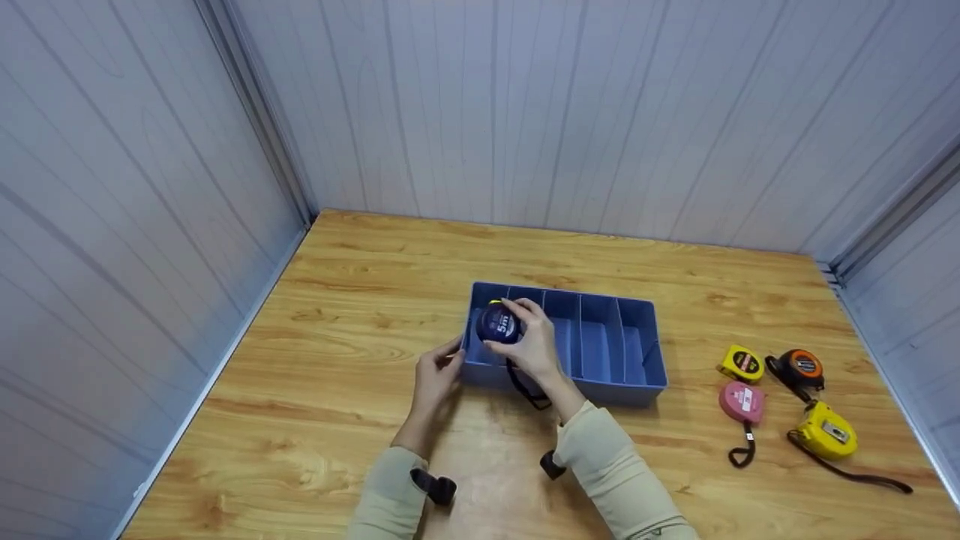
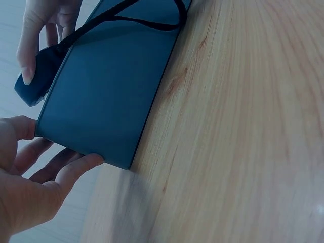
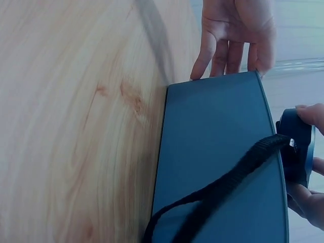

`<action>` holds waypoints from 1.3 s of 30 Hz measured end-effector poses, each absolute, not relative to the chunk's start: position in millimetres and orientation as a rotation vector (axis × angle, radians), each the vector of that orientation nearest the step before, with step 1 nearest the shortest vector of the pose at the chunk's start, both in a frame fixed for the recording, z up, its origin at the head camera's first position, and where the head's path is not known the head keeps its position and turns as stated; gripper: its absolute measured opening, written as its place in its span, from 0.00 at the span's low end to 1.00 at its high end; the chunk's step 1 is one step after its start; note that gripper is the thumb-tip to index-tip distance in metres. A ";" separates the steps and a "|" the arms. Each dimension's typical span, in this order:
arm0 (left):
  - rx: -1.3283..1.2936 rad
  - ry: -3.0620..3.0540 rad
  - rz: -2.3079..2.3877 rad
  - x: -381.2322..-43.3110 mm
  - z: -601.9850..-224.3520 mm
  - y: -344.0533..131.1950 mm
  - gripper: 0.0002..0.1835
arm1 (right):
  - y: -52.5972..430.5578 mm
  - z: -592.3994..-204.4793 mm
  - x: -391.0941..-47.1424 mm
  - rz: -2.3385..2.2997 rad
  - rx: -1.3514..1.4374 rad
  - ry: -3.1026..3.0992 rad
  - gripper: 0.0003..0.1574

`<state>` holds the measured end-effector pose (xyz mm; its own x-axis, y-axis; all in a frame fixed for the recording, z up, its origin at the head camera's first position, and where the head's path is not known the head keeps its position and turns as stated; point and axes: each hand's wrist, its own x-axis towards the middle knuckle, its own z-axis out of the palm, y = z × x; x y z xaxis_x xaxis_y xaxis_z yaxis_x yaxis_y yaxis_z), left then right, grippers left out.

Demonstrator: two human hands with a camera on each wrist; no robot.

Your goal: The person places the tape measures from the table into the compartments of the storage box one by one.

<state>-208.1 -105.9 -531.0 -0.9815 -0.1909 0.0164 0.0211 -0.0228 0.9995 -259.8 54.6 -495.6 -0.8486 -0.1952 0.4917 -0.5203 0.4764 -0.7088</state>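
My right hand (image 1: 534, 341) grips a dark blue tape measure (image 1: 497, 323) marked "5m" between thumb and fingers. It holds the tape measure over the leftmost compartment of a blue divided box (image 1: 600, 391). From the tape measure a black wrist strap (image 3: 217, 195) hangs over the box's front wall, also seen in the left wrist view. At the box's left end, my left hand (image 1: 436, 375) touches the end wall with fairly straight fingers (image 3: 221, 55). How deep the tape measure sits below the rim is hard to tell.
Right of the box lie a small yellow tape measure (image 1: 742, 364), an orange and black one (image 1: 805, 365), a pink one (image 1: 741, 402) and a larger yellow one (image 1: 829, 431) with a long strap. Pale panel walls (image 1: 525, 112) enclose the wooden table (image 1: 337, 315).
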 end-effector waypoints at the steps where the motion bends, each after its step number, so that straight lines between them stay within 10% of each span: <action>1: 0.187 -2.081 -2.157 -206.1 -526.7 -105.8 0.16 | 53.6 -495.1 -260.6 1.313 0.604 -2.393 0.41; 39: 0.216 -2.087 -2.146 -210.2 -535.3 -106.4 0.16 | 38.5 -496.8 -282.2 1.029 0.643 -2.592 0.35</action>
<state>-210.2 -106.4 -535.3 -0.9799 -0.1992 -0.0053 0.0002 -0.0279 0.9996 -282.2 38.5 -496.8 -0.8622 -0.2999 0.4084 -0.4983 0.6477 -0.5764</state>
